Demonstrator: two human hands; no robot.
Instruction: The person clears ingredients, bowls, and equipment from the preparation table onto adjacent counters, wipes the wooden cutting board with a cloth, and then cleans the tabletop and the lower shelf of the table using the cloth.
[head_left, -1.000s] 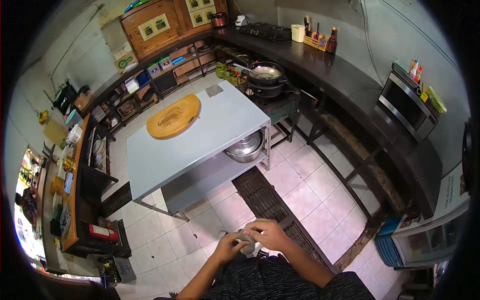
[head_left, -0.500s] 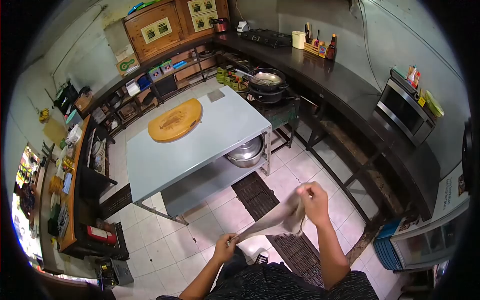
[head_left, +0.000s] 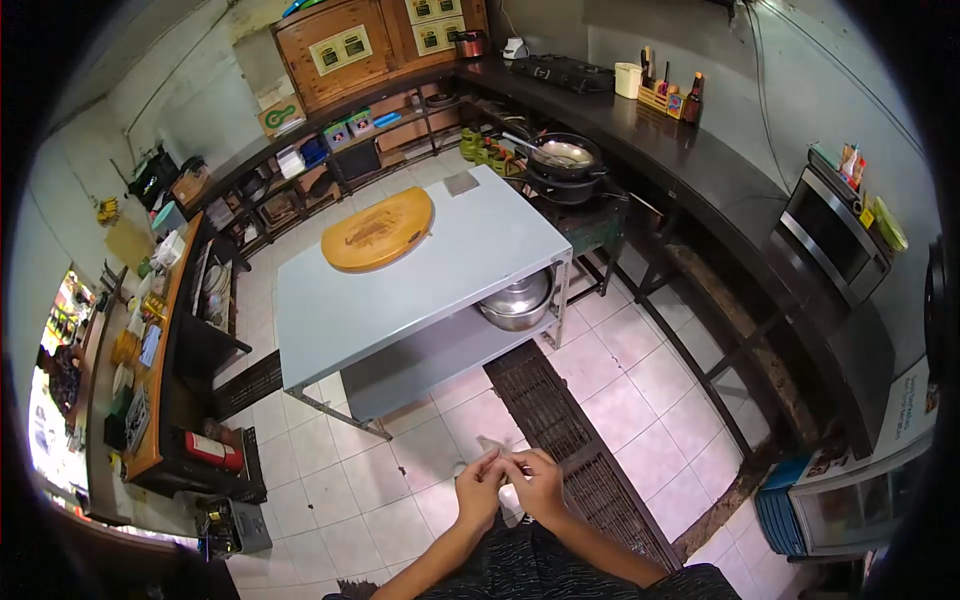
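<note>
Close together in front of my body, my left hand (head_left: 480, 488) and my right hand (head_left: 534, 484) meet at the fingertips. Both are closed on a pale, thin cloth (head_left: 511, 500), which is mostly hidden by the fingers; a bit of it sticks up above them and a bit hangs below. Beyond the hands stands a grey table (head_left: 440, 290) with a round-edged wooden board (head_left: 378, 230) on top. Metal bowls (head_left: 517, 302) sit on its lower shelf.
A dark counter (head_left: 700, 150) runs along the back and right, with a gas stove (head_left: 562, 73) and a microwave (head_left: 832, 232). A wok (head_left: 563, 155) rests on a burner stand. Dark floor grates (head_left: 560, 420) cross the tiles. A wooden counter (head_left: 160, 370) is at left.
The cloth was stretched out between my raised right hand and my left; now it is bunched small and my hands are together again. The view has shifted slightly to the left.
</note>
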